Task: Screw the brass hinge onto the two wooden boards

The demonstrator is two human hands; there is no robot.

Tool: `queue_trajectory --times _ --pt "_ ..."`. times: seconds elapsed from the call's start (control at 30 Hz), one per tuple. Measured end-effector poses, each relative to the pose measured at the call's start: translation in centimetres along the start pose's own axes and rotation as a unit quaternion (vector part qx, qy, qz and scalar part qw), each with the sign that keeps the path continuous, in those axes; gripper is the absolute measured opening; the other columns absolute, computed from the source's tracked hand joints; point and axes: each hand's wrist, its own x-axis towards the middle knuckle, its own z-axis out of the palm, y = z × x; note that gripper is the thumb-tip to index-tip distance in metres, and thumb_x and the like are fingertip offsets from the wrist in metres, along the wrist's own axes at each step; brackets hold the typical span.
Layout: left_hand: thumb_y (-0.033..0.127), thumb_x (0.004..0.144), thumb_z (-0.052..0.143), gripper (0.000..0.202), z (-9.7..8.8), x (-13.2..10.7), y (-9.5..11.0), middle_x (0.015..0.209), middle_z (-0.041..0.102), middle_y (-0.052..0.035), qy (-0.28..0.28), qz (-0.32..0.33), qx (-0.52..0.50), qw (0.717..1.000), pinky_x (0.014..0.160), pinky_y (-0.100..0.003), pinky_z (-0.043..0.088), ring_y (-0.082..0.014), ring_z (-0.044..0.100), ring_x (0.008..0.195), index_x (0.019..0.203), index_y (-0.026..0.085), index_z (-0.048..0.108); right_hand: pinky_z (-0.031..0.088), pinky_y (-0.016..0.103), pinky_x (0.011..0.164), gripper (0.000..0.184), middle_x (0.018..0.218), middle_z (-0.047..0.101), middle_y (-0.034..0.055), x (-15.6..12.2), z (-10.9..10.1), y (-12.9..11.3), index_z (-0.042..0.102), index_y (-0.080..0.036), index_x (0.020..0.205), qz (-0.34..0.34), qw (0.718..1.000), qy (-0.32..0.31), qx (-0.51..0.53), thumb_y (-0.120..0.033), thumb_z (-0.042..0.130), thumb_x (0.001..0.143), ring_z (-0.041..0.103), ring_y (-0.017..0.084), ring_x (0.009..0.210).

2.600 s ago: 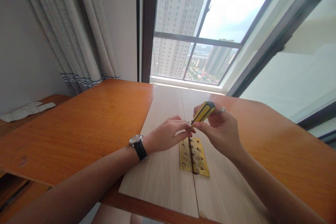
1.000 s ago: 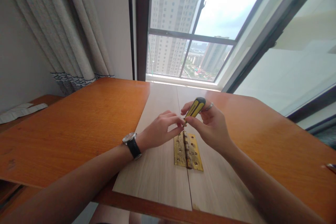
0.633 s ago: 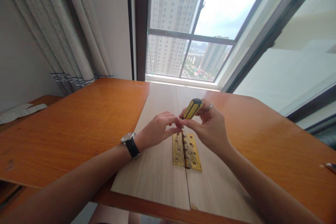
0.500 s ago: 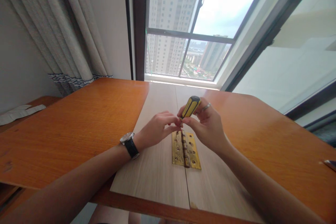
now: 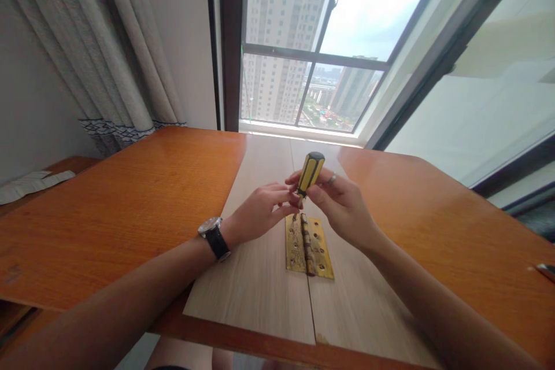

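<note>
My right hand (image 5: 344, 202) is closed round a screwdriver (image 5: 311, 173) with a yellow and black handle, tilted a little to the right at the top. Thumb and fingers of my left hand (image 5: 271, 205) come together at its short shaft, just below the handle. Below the fingertips lies a brass-coloured hinge (image 5: 321, 245), opened flat, with several holes in each leaf. The shaft points down at the top of the hinge's left leaf; its tip is too small to make out, as is any screw there.
Two pale wood-grain boards (image 5: 243, 283) lie side by side on an orange-brown wooden table (image 5: 182, 185), the hinge across their seam. A small dark-tipped object (image 5: 547, 270) is at the right edge. Beyond stand a window (image 5: 312, 58) and a grey curtain (image 5: 130, 40).
The screwdriver handle has swung slightly left and more upright. My right hand's fingers have shifted left around it, while the left hand has stayed almost still.
</note>
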Motion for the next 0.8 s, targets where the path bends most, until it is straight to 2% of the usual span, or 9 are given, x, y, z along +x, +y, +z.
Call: queue_trajectory --times 0.2,0.37,0.5,0.8 --pt "0.016 0.094 0.068 0.007 0.1 0.0 -0.1 0.090 0.072 -0.0040 -0.002 -0.008 -0.012 1.000 0.082 -0.027 0.052 -0.0146 0.065 0.083 0.088 0.015 0.071 0.052 0.039 0.084 0.014 0.106 0.067 0.0056 0.2 0.2 0.3 0.068 -0.024 0.096 -0.003 0.999 0.021 0.030 -0.036 0.071 0.091 0.064 0.021 0.094" --pt "0.017 0.095 0.066 0.007 0.1 0.0 0.1 0.089 0.070 -0.0028 -0.007 -0.016 -0.011 1.000 0.078 -0.027 0.053 -0.0139 0.063 0.080 0.090 0.016 0.071 0.049 0.039 0.088 0.019 0.105 0.065 0.0035 0.2 0.5 0.4 0.062 -0.024 0.089 0.000 0.998 0.035 0.053 -0.031 0.079 0.084 0.062 0.021 0.094" --pt "0.018 0.094 0.066 0.006 0.1 0.0 0.0 0.091 0.071 -0.0035 -0.006 -0.013 -0.013 1.000 0.080 -0.028 0.054 -0.0150 0.064 0.083 0.092 0.016 0.071 0.049 0.039 0.085 0.024 0.097 0.063 0.0016 0.3 0.5 0.3 0.060 -0.024 0.086 0.008 0.998 0.043 0.043 -0.028 0.083 0.080 0.060 0.020 0.090" --pt "0.019 0.092 0.069 0.003 -0.2 0.0 -0.1 0.090 0.073 -0.0027 -0.012 -0.022 -0.017 1.000 0.079 -0.028 0.053 -0.0151 0.064 0.083 0.091 0.017 0.071 0.050 0.039 0.080 0.034 0.085 0.061 -0.0002 0.1 1.2 0.1 0.055 -0.023 0.082 0.035 0.992 0.118 -0.009 -0.030 0.088 0.073 0.059 0.020 0.081"
